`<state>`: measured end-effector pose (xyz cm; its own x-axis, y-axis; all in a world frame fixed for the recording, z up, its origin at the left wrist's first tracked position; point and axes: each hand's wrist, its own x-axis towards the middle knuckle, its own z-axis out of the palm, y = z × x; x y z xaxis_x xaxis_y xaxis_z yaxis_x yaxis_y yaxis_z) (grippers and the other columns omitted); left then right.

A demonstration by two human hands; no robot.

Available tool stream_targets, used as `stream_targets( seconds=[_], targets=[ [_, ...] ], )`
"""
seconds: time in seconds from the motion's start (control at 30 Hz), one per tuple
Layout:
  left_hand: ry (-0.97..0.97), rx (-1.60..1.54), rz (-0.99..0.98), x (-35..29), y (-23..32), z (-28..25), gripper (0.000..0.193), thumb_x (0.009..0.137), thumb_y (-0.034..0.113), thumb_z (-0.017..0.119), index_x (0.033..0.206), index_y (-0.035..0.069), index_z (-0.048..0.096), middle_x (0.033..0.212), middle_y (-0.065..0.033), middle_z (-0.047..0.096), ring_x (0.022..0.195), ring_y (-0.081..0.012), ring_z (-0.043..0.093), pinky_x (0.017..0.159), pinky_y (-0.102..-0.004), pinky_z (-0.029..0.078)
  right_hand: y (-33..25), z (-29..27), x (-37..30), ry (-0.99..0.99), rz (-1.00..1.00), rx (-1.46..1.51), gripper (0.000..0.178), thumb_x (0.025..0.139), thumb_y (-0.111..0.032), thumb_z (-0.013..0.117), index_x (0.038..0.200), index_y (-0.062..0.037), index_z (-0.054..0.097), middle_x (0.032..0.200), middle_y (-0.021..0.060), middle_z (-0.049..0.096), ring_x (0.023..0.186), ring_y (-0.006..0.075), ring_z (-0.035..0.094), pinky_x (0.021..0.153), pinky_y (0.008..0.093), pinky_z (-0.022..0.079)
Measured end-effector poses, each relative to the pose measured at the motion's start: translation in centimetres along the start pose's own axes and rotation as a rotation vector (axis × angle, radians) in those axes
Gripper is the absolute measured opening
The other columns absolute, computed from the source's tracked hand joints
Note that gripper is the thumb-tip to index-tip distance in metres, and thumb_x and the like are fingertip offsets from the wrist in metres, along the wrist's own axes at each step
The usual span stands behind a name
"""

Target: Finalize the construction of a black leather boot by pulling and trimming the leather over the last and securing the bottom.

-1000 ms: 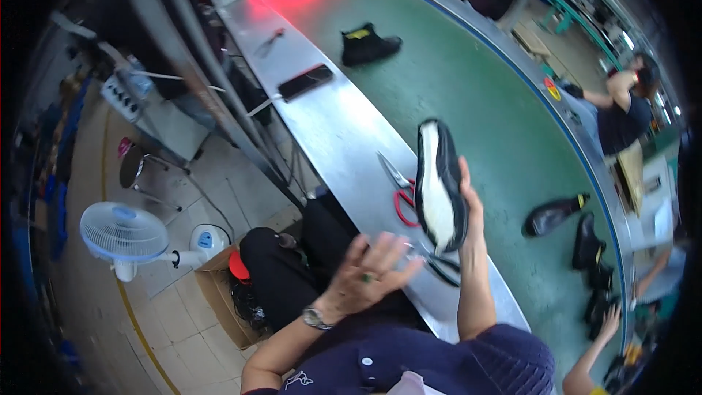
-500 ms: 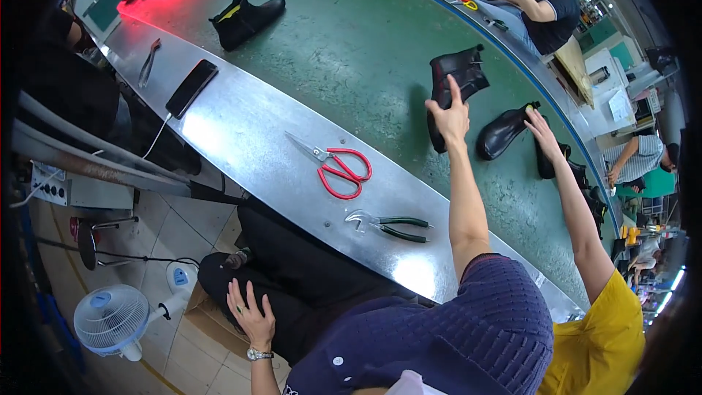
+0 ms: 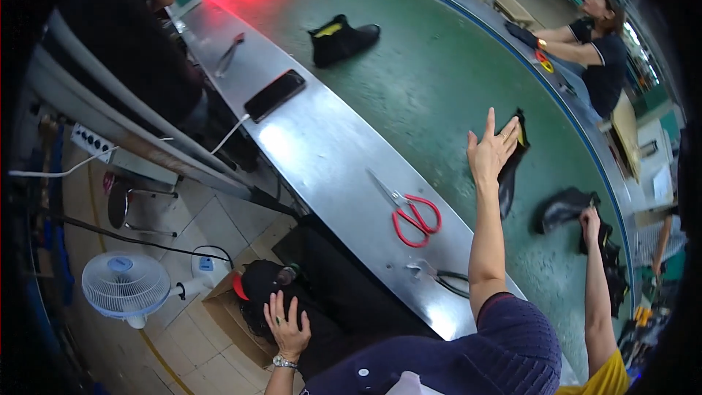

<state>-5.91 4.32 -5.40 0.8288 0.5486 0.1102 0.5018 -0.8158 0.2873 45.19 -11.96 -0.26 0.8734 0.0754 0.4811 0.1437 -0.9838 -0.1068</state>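
Observation:
Over the green work surface my right hand [image 3: 493, 150] is stretched out, fingers spread. It lies against a black ankle boot [image 3: 510, 181] with a yellow lining showing at its opening; part of the boot is hidden behind the hand. I cannot see fingers wrapped round it. My left hand [image 3: 287, 329], with a watch at the wrist, is low beside my dark-trousered legs, fingers apart and holding nothing. Nearest to it is a dark item with a red edge [image 3: 257, 284], too unclear to name.
On the metal ledge lie red-handled scissors [image 3: 417, 219], pliers [image 3: 446, 278], a phone [image 3: 274, 95] and a small tool [image 3: 231, 55]. Another boot [image 3: 344, 40] stands farther left. At right, a yellow-sleeved person's hand [image 3: 590, 225] touches a black boot [image 3: 564, 210]. A fan [image 3: 124, 285] stands lower left.
The whole view has swung, shifting the scene rightward. The boot by my right hand has turned, showing its lined opening. The yellow-sleeved person's hand has moved nearer the end of their boot.

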Motion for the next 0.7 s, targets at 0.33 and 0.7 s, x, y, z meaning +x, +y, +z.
stream_targets(
  seconds=[0.33,0.7],
  targets=[
    [-0.017,0.003,-0.045,0.3,-0.4,-0.1,0.04,0.077,0.017,0.066,0.116,0.006,0.063,0.136,-0.0215,0.047,0.132,-0.0383,0.039,0.109,-0.0545,0.027,-28.7,8.3,8.0,-0.299,-0.588,0.983,0.055,0.083,-0.023,0.067,0.129,0.001,0.05,0.141,0.0178,0.044,0.125,0.0347,0.048,0.103,0.0395,0.042],
    [0.042,-0.017,-0.083,0.6,-0.3,-0.2,0.038,0.078,0.016,0.065,0.115,0.006,0.064,0.136,-0.0201,0.048,0.132,-0.0374,0.04,0.11,-0.0529,0.027,-30.7,10.9,9.7,-0.209,-0.488,0.872,0.032,0.084,-0.032,0.066,0.095,-0.0019,0.066,0.092,0.018,0.064,0.095,0.0356,0.061,0.084,0.043,0.047]
  ],
)
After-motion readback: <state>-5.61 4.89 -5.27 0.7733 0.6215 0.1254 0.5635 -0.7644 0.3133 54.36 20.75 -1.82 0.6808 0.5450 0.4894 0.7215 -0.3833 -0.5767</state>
